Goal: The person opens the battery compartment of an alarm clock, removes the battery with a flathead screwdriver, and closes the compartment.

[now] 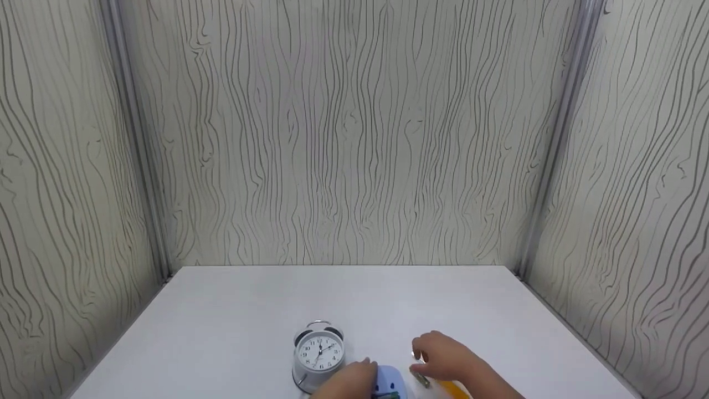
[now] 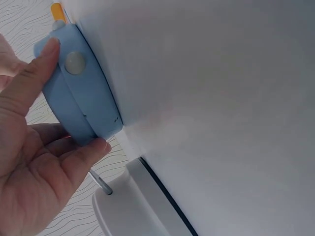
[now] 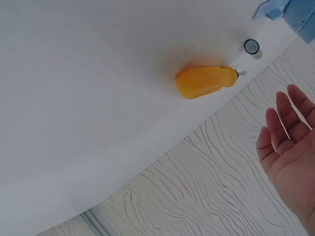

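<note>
My left hand grips a light blue rounded plastic device, with fingertips at its two ends in the left wrist view. On its upper face in the head view are two dark oval marks, with a dark green strip at the frame's lower edge. To the right, my right hand hovers with loosely bent fingers and nothing visible in them. Under its fingertips, a small battery-like cylinder is on the white table. The right wrist view shows that cylinder between the blue device and an orange-handled tool.
A white twin-bell alarm clock stands just left of my left hand, its base near the blue device. The white table is enclosed by wood-grain panels at the back and both sides.
</note>
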A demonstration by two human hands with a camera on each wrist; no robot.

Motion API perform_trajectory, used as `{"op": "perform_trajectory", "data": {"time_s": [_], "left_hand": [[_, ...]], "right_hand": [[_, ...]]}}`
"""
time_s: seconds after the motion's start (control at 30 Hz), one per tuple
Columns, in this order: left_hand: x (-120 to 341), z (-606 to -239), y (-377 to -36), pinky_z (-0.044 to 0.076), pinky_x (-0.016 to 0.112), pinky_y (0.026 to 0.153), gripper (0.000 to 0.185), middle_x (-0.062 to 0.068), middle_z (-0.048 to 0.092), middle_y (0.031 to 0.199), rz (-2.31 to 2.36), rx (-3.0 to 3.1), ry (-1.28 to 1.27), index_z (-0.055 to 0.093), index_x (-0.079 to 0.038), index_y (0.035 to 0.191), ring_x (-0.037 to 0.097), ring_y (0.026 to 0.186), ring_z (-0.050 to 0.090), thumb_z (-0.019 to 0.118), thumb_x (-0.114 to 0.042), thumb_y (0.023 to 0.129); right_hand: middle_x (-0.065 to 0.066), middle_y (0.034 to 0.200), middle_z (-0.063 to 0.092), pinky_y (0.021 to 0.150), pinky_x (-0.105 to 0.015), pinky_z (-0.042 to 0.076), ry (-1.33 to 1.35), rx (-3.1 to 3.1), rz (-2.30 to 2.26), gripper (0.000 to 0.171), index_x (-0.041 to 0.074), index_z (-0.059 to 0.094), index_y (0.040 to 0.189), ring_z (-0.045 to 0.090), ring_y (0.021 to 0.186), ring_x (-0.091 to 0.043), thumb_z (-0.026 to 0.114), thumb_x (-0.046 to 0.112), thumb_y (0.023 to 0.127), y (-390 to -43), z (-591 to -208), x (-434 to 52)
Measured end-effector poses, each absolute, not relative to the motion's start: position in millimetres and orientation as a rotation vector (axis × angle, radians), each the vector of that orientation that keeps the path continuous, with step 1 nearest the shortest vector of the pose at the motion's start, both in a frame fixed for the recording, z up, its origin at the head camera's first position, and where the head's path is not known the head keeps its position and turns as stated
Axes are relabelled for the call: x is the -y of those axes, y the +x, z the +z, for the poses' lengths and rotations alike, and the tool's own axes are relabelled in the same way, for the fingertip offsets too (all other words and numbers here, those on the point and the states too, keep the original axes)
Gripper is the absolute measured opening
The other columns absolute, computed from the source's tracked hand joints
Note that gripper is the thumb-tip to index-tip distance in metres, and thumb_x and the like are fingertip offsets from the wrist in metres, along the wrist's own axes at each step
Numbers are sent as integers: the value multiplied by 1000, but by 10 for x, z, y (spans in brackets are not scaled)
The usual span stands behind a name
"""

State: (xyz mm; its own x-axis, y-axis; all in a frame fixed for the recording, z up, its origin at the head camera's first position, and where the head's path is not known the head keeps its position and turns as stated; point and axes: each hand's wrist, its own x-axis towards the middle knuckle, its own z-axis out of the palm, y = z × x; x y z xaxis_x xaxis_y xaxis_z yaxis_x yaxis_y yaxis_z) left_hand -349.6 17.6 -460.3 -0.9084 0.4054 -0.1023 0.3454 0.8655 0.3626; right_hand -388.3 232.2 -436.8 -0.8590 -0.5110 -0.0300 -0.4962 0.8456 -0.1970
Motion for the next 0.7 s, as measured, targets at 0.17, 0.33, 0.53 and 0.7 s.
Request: {"op": "perform_trajectory", "data": {"time_s": [0.17,0.33,0.53,0.7], "left_hand": [[-180,-4624,-3508,33,41,96,74,9,51,120,539,-2856,557,50,-11,120,25,113,45,73,-44,58],[-162,-4619,-3485,32,42,96,75,9,50,122,585,-2844,559,49,-12,121,26,114,43,74,-44,58],[-156,-4601,-3466,36,39,94,66,10,52,119,528,-2895,626,51,-10,118,25,110,47,71,-40,63],[-158,-4595,-3460,38,38,92,56,10,54,116,513,-2916,638,53,-9,115,25,107,49,68,-33,68]], "right_hand": [[13,70,49,57,-24,43,-846,-2866,-391,14,27,58,79,43,65,-6,59,41,79,-3854,-4369,-2242],[14,70,50,56,-22,42,-907,-2807,-443,13,27,58,79,45,65,-4,57,41,80,-3806,-4356,-2161],[15,69,50,55,-19,41,-1091,-2773,-487,11,23,60,77,45,66,-1,61,34,78,-3754,-4359,-2056],[15,69,52,57,-20,41,-1080,-2755,-504,10,24,61,75,47,68,0,67,31,71,-3705,-4412,-1974]]}}
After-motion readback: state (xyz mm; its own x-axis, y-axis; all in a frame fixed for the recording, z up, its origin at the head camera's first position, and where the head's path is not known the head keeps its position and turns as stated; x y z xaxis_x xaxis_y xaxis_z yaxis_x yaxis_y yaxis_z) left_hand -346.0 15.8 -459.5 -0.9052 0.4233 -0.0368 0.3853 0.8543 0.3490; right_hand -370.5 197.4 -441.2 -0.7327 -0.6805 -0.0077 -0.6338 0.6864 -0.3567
